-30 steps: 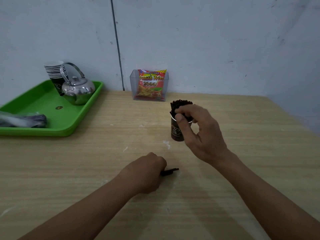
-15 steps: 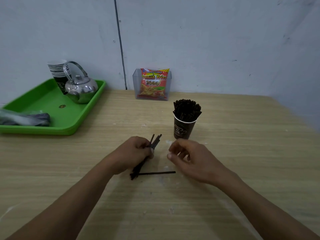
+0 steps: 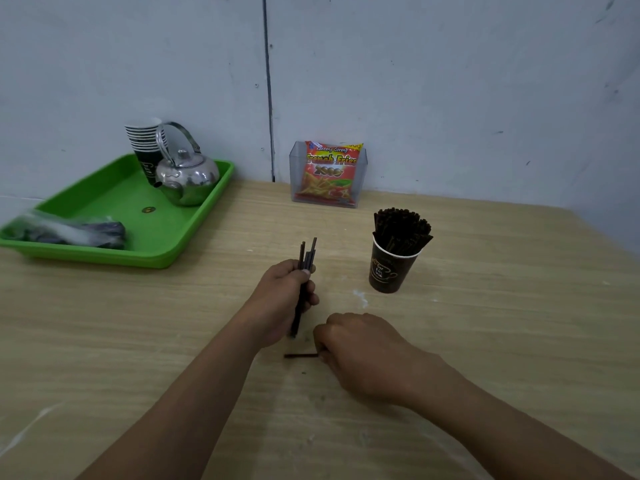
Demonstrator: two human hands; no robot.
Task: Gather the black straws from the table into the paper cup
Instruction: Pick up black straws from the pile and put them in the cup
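Note:
A dark paper cup [image 3: 389, 270] stands on the wooden table [image 3: 502, 323], right of centre, packed with black straws [image 3: 401, 228] that stick up out of it. My left hand [image 3: 285, 299] grips a small bundle of black straws [image 3: 307, 252] nearly upright, to the left of the cup. One single black straw [image 3: 299, 355] lies flat on the table below that hand. My right hand [image 3: 360, 355] is down on the table with curled fingers pinching the right end of that lying straw.
A green tray [image 3: 180, 244] at the back left holds a steel kettle [image 3: 187, 178], a stack of paper cups [image 3: 145, 140] and a plastic bag [image 3: 69, 232]. A clear holder with a snack packet [image 3: 329, 174] stands by the wall.
My left hand lifted its straw bundle more upright. My right hand moved down onto the lying straw and took hold of its end.

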